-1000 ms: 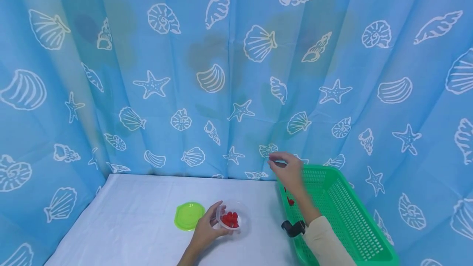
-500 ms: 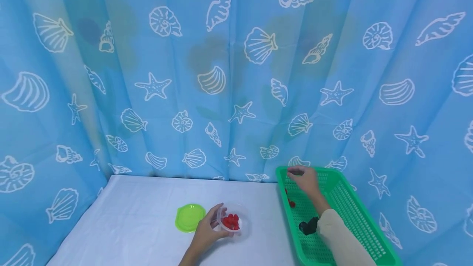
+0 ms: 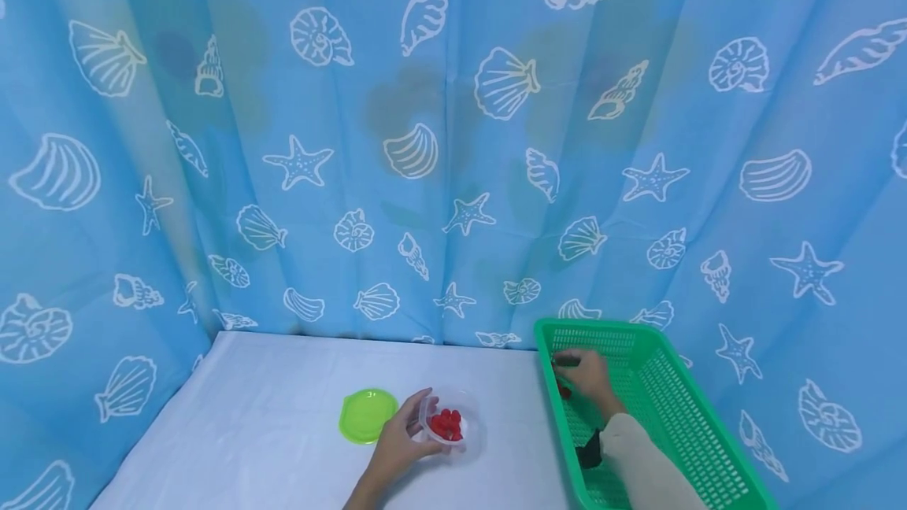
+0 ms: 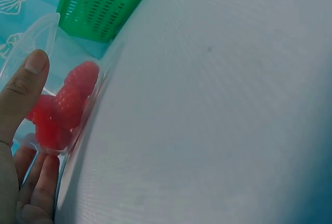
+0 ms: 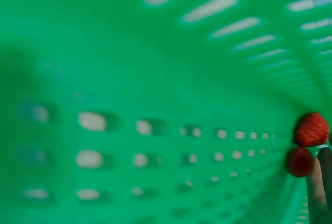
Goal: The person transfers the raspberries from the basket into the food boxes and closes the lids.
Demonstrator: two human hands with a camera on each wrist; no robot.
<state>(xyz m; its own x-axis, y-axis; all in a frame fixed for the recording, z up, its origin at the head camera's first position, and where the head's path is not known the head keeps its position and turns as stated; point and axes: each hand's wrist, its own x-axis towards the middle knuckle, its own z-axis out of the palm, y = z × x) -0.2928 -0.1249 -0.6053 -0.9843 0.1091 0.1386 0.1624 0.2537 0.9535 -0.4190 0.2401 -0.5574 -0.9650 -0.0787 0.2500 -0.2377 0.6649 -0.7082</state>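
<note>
My left hand (image 3: 398, 439) grips a clear plastic container (image 3: 464, 402) on the table, thumb and fingers around its side. It leans toward me, with several red raspberries (image 3: 446, 424) inside; up close, the left wrist view shows the thumb across the clear wall and raspberries (image 4: 68, 105) behind it. My right hand (image 3: 590, 375) reaches down inside the green basket (image 3: 655, 408), near its left wall, thumb and forefinger apart. In the right wrist view a finger (image 5: 314, 187) lies right by two raspberries (image 5: 312, 129); the rest of that hand is out of frame there.
A lime-green lid (image 3: 368, 415) lies flat on the white-covered table (image 3: 283, 415), left of the container. The basket's raised slotted walls surround my right hand. Behind the table hangs a blue curtain (image 3: 340, 140) with shell patterns.
My right hand has moved from above the basket's left rim to down inside it, beside the raspberries. The left hand and the container have stayed in place.
</note>
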